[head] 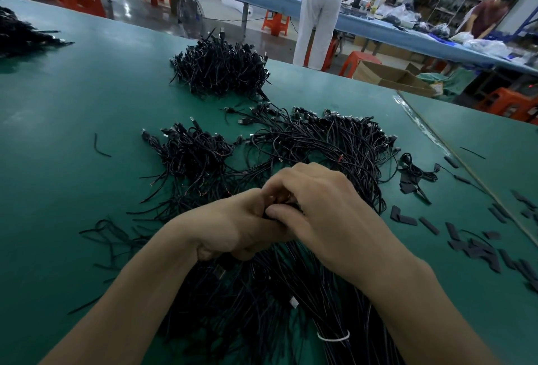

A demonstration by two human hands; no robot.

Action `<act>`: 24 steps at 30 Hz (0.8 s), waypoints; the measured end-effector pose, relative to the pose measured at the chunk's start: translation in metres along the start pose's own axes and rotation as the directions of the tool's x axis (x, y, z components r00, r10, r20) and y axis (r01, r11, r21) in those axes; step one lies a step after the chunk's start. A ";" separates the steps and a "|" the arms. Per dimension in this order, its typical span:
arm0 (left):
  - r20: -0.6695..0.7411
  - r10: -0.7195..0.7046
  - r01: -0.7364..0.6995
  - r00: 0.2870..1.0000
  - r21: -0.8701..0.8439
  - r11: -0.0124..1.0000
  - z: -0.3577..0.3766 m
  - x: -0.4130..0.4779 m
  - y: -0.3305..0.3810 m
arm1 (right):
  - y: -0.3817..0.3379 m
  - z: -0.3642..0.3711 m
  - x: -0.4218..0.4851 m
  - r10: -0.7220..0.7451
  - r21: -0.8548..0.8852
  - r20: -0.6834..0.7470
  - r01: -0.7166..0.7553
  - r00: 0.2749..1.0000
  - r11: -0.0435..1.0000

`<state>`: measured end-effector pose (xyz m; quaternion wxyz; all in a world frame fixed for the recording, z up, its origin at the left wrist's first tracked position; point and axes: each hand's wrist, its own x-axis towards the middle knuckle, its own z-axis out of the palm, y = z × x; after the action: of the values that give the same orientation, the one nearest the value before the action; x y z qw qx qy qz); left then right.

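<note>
Both the left hand [233,225] and right hand [317,204] curl their fingers round thin black cables [279,210], light, limp and tangle-prone, likely best pinched near the ends.

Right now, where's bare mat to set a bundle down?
Left: open green mat between the far-left pile and the loose offcut. Also beyond the seam, far right. Crowded: centre cables that left hand and right hand grip; sleeve pieces right.
</note>
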<state>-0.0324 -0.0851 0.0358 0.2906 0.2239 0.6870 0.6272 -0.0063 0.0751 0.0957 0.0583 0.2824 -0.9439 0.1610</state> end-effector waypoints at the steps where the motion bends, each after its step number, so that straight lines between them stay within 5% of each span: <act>1: 0.003 -0.011 0.011 1.000 0.009 1.000 0.000 0.000 0.000 | -0.001 0.000 0.000 0.001 -0.030 -0.003 -0.001 1.000 1.000; 15: -0.146 -0.073 0.068 0.987 -0.040 0.997 0.004 0.006 0.001 | -0.001 0.013 -0.004 -0.024 -0.262 -0.117 -0.007 0.993 0.965; 21: -0.213 -0.006 -0.058 0.977 -0.294 0.954 0.007 0.007 0.008 | 0.005 0.024 -0.002 0.044 -0.213 -0.341 -0.122 0.939 0.969; 24: -0.270 0.041 -0.162 0.962 -0.444 0.881 0.011 0.008 0.013 | 0.007 0.028 0.002 0.133 -0.007 -0.395 -0.148 0.909 0.989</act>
<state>-0.0313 -0.0703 0.0470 0.2119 0.1024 0.5365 0.8104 -0.0118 0.0702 0.0679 0.2401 0.1745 -0.9336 0.2008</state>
